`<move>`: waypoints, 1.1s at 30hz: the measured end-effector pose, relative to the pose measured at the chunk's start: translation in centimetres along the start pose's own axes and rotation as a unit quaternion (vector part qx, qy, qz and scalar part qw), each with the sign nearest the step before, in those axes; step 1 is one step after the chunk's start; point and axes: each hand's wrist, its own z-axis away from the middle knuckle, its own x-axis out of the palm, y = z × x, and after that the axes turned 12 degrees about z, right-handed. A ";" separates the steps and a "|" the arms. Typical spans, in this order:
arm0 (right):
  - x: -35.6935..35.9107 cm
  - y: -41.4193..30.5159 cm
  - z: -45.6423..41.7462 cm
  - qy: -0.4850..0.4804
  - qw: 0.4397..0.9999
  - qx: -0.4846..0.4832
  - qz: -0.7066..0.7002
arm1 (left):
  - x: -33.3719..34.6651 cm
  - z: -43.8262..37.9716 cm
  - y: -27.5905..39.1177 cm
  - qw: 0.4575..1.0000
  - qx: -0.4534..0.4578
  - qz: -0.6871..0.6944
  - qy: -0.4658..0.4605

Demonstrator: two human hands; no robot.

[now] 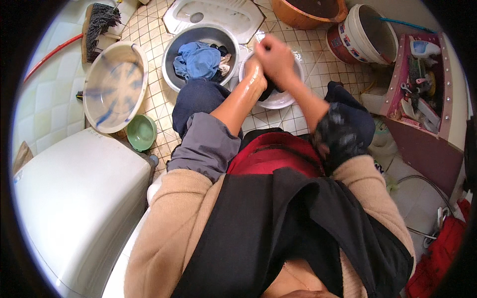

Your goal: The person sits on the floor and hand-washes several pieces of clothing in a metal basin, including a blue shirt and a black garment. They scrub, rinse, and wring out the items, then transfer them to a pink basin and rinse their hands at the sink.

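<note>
Over a white basin (283, 101) on the tiled floor, between my knees, my two wet hands are close together. My left hand (255, 70) is low at the basin's left side, partly hidden behind the other; whether its fingers grip anything cannot be told. My right hand (275, 56) is blurred, its fingers curled, above and against the left one. Dark cloth (265, 91) shows in the basin beneath my wrists. Just left of it stands a grey basin (169, 61) holding a blue garment (199, 59) and other dark and pale cloths.
A squat toilet (238, 13) lies beyond the basins. At left are a large patterned basin (115, 87), a green bowl (141, 133), a mop (102, 24) and a white appliance (82, 178). At right stand an orange tub (298, 16), a bucket (350, 41) and an open box (393, 74) of bottles and brushes.
</note>
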 end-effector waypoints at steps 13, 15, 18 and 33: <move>0.1 -0.8 0.2 0.045 0.998 -0.026 0.026 | 2.5 1.4 0.7 0.978 0.089 -0.074 0.176; 1.6 2.2 -3.9 0.013 0.994 0.017 0.107 | 2.7 1.3 0.2 0.969 0.017 -0.169 0.181; 0.2 0.3 -1.2 -0.003 1.000 -0.011 0.025 | 2.3 1.5 1.0 0.994 0.024 -0.034 0.097; -1.8 -2.2 4.2 0.034 0.993 -0.096 -0.053 | -2.1 0.0 2.2 0.987 -0.079 -0.048 -0.131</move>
